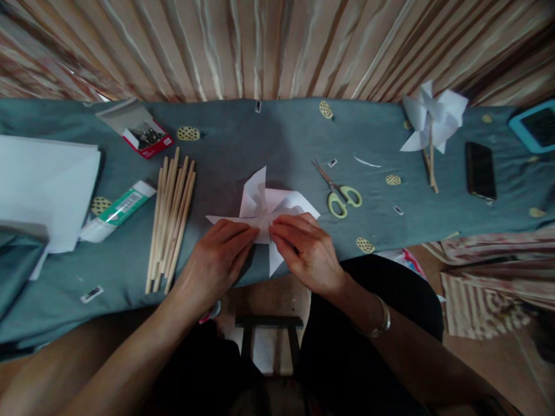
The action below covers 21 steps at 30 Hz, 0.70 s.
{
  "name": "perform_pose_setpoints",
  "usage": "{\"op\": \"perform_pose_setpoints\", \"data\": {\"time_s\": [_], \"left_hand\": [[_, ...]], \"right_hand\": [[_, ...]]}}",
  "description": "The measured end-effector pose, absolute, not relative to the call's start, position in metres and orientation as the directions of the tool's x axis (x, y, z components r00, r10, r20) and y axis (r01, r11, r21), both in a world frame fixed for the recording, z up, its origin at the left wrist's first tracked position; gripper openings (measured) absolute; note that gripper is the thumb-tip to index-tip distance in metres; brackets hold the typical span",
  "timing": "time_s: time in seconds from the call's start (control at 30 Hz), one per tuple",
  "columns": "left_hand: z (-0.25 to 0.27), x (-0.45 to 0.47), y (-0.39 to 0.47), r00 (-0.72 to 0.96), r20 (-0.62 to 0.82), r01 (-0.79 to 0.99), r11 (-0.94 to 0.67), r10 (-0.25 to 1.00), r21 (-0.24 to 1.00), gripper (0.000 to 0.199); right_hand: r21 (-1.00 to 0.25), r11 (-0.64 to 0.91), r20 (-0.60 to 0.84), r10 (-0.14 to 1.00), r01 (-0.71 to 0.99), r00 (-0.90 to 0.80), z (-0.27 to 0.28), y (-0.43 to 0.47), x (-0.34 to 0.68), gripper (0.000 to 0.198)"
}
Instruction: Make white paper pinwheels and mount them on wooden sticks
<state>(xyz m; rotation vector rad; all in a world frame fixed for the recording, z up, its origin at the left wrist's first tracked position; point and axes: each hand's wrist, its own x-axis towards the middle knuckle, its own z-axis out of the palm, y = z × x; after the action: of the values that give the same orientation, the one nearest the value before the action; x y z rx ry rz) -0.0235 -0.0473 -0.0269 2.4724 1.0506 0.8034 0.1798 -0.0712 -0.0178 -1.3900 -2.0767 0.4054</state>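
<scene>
A white paper pinwheel with folded, pointed blades lies near the front edge of the cloth-covered table. On its left side my left hand pinches the paper close to the centre, fingers pressed together. My right hand grips the paper from the right, its fingertips meeting near the middle. The fingertips hide part of the centre, so any small item there cannot be made out. Right of the pinwheel lie scissors with light green handles, their blades slightly apart. To the left rests a bundle of wooden sticks.
An opened red and white box of small metal pins stands behind the sticks. Farther left are a green-white glue container and white paper sheets. At right lie pinwheels on sticks, a black phone and a blue-framed device.
</scene>
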Motion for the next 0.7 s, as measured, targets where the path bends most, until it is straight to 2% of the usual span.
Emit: {"op": "perform_pose_setpoints", "data": {"time_s": [0.2, 0.37, 0.7], "left_hand": [[-0.028, -0.024, -0.047, 0.572, 0.357, 0.545, -0.667, 0.739, 0.508, 0.022], [-0.027, -0.024, -0.048, 0.569, 0.338, 0.555, -0.654, 0.749, 0.514, 0.023], [-0.028, -0.023, -0.047, 0.567, 0.378, 0.538, -0.676, 0.732, 0.504, 0.021]], "right_hand": [[-0.415, 0.393, 0.333, 0.905, 0.820, -0.265, -0.021, -0.071, 0.182, 0.026], [-0.388, 0.413, 0.307, 0.901, 0.824, -0.307, -0.027, -0.072, 0.183, 0.033], [-0.268, 0.423, 0.286, 0.893, 0.866, -0.347, -0.030, -0.070, 0.179, 0.033]]}}
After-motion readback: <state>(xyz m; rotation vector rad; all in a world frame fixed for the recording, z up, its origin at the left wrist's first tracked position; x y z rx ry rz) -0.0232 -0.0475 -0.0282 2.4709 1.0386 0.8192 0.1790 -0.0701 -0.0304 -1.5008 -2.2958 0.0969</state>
